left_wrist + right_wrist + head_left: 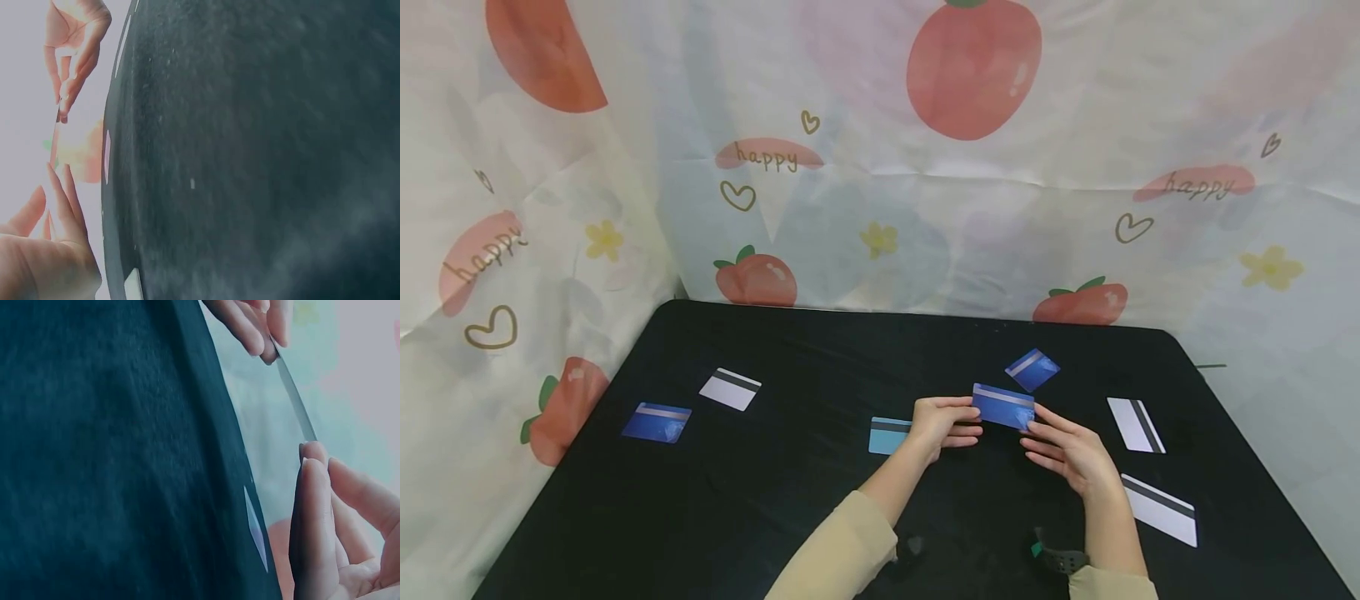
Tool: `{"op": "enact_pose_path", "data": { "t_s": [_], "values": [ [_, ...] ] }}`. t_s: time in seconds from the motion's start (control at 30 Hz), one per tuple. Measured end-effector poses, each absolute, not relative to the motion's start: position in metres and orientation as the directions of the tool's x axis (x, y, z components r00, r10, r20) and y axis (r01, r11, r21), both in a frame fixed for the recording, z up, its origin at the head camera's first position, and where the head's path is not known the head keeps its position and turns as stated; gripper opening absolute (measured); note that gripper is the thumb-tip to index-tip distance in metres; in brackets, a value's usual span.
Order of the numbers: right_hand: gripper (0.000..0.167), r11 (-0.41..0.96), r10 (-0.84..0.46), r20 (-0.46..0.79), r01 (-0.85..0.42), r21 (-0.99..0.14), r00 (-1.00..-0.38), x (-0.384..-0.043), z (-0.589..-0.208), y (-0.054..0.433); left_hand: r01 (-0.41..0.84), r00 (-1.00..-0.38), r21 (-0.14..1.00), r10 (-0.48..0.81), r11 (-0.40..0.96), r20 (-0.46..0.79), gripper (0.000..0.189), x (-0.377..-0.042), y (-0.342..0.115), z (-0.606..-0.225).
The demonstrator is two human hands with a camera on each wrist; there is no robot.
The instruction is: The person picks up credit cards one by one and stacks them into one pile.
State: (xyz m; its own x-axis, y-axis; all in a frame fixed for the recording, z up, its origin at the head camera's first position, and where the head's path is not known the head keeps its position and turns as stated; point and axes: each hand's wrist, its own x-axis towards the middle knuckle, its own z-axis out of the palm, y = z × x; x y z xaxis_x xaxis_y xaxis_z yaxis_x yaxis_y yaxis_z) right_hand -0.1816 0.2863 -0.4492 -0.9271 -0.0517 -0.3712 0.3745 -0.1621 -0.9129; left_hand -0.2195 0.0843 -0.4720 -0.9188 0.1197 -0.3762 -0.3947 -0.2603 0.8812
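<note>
A dark blue card (1003, 407) with a pale stripe is held above the black table between both hands. My left hand (936, 427) pinches its left edge, and my right hand (1071, 450) pinches the lower right corner. In the right wrist view the card (295, 394) appears almost edge-on, with fingertips at both ends. A light blue card (889, 435) with a dark stripe lies on the table, partly hidden behind the left hand. Just beyond the held card rests another dark blue card (1032, 369).
Two white striped cards lie at the right, an upper one (1137, 425) and a lower one (1161, 510) beside the right forearm. Toward the left are a white card (730, 389) and a blue card (657, 422). A printed curtain (880, 200) hangs behind the black table (760, 517).
</note>
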Motion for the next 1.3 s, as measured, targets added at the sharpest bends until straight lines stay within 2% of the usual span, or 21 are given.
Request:
{"op": "enact_pose_path", "data": {
  "t_s": [0.1, 0.3, 0.53, 1.3],
  "values": [
    [0.024, -0.145, -0.044, -0.375, 0.377, -0.915, -0.926, -0.182, -0.449, 0.280, -0.397, -0.917, 0.881, 0.137, -0.257, -0.373, 0.023, -0.218, 0.076, -0.471],
    [0.050, -0.127, -0.045, -0.389, 0.391, -0.911, -0.920, -0.183, -0.448, 0.267, -0.412, -0.911, 0.873, 0.158, -0.261, -0.382, 0.026, -0.216, 0.059, -0.470],
    [0.063, -0.088, -0.051, -0.396, 0.399, -0.913, -0.917, -0.185, -0.448, 0.251, -0.423, -0.905, 0.874, 0.169, -0.241, -0.391, 0.032, -0.213, 0.040, -0.470],
    [0.062, -0.023, -0.075, -0.423, 0.426, -0.904, -0.903, -0.186, -0.453, 0.220, -0.450, -0.886, 0.881, 0.199, -0.146, -0.420, 0.047, -0.208, 0.000, -0.474]
  ]
}}
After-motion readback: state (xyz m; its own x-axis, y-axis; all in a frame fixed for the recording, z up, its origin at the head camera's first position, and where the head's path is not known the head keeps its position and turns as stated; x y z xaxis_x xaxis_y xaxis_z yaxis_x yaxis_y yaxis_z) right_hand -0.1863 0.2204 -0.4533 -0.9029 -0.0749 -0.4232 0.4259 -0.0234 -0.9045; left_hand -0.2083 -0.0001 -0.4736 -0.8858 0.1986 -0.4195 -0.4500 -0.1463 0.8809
